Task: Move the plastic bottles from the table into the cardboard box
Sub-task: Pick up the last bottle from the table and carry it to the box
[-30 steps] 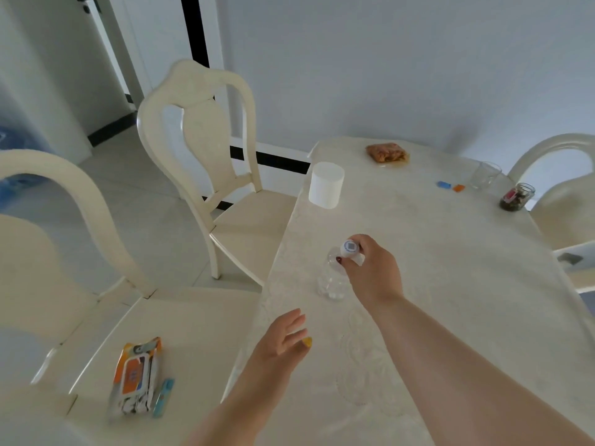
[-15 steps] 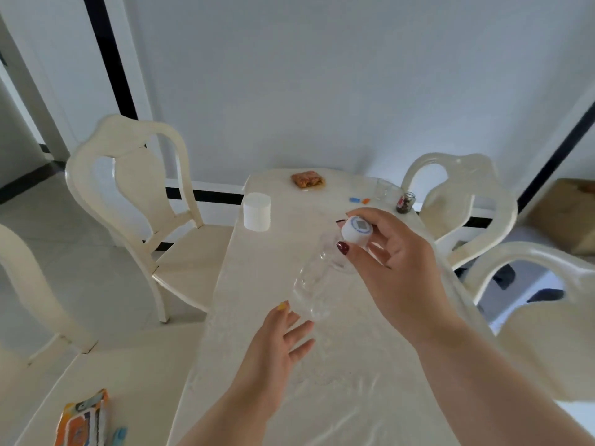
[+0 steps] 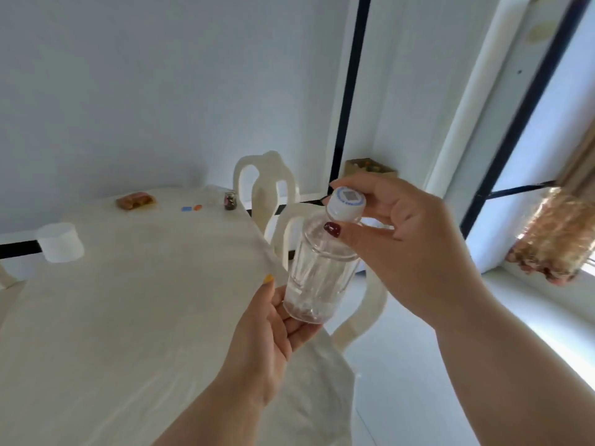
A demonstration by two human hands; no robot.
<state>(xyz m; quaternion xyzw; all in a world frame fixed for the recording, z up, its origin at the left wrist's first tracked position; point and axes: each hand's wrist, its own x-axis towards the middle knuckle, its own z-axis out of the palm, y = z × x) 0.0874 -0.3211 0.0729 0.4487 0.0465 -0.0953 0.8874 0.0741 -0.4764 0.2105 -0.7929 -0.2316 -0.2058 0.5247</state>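
A clear plastic bottle (image 3: 318, 272) with a white cap is held up in the air past the table's right edge. My right hand (image 3: 409, 246) pinches it at the cap and neck. Under its base lies my left hand (image 3: 273, 329), palm up, fingers touching the bottom. The cardboard box (image 3: 370, 168) stands far off on the floor in the corner of the room, behind the bottle cap; only its top shows.
The cream table (image 3: 128, 300) carries a white cylinder (image 3: 60, 242), a snack packet (image 3: 135, 201), a small jar (image 3: 230, 201) and small blue and orange bits (image 3: 191, 207). Two cream chairs (image 3: 267, 191) stand along its right side. A curtain (image 3: 560, 233) hangs at the right.
The bottle has been lifted off the table and carried right. My left hand has come up under its base. The view has swung right, toward the corner and window.
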